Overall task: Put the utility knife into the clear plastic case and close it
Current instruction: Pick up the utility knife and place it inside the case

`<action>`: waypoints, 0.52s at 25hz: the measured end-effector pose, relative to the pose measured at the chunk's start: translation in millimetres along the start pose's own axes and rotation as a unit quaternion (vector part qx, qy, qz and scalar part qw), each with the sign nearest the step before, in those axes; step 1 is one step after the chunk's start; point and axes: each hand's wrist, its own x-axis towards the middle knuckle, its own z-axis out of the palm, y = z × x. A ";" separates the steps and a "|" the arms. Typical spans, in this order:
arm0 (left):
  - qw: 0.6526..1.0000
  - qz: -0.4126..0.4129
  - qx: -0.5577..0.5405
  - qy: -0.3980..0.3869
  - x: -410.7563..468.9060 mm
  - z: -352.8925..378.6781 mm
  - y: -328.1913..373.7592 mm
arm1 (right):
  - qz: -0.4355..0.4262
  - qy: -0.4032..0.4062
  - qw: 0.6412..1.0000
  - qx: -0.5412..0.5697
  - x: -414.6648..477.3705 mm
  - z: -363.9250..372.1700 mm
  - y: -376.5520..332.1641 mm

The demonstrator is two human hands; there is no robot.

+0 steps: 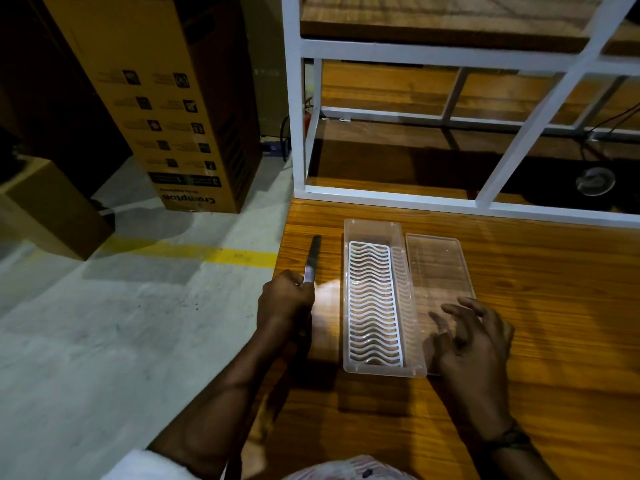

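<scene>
— Utility knife (312, 259) first: where is it?

— At the left edge of the wooden table (519, 306), gripped in the left hand (285, 301). The fingers are wrapped around its near end, and the far end points away from the person, beside the case but not over it. Whether it rests on the wood or is lifted slightly, I cannot tell.

— So it isn't in the case?

— No. The clear plastic case (377, 296) lies open just to the right of the knife, long side running away from the person. Inside is only a white wavy grid insert (374, 303); nothing sits on it.

— And the lid?

— The clear lid (438, 268) lies flat on the table, touching the case's right side or very nearly. The right hand (467, 341) is over its near end, fingers spread and loosely curled, holding nothing. Some fingertips seem to touch the lid, though I can't be sure.

— How far along, then?

— Early, I'd judge. The case is open and the knife is in hand, so picking up is done. What remains is to carry the knife right, lay it on the insert, then fit the lid on top and press it shut.
</scene>
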 end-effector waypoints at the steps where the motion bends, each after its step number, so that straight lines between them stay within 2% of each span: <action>1: 0.998 -0.024 -0.047 -0.014 2.0 -2.4 -0.2 | 0.006 0.004 1.000 0.015 1.9 -1.5 -4.0; 3: 0.983 -0.097 -0.147 -0.056 8.0 -9.7 0.6 | 0.009 0.012 0.999 0.033 7.8 -5.0 -12.1; 4: 0.963 -0.145 -0.212 -0.084 9.5 -12.7 1.1 | 0.003 0.017 0.999 0.038 11.0 -6.9 -15.7; 7: 0.865 -0.245 -0.398 -0.184 9.6 -18.3 -3.1 | -0.032 0.036 0.996 0.070 19.7 -10.9 -30.5; 10: 0.783 -0.276 -0.493 -0.259 11.9 -17.5 -12.2 | -0.082 0.043 0.991 0.094 26.4 -10.7 -52.2; 13: 0.693 -0.283 -0.581 -0.321 5.4 -18.4 -11.7 | -0.092 -0.003 0.982 0.167 33.0 -4.8 -76.9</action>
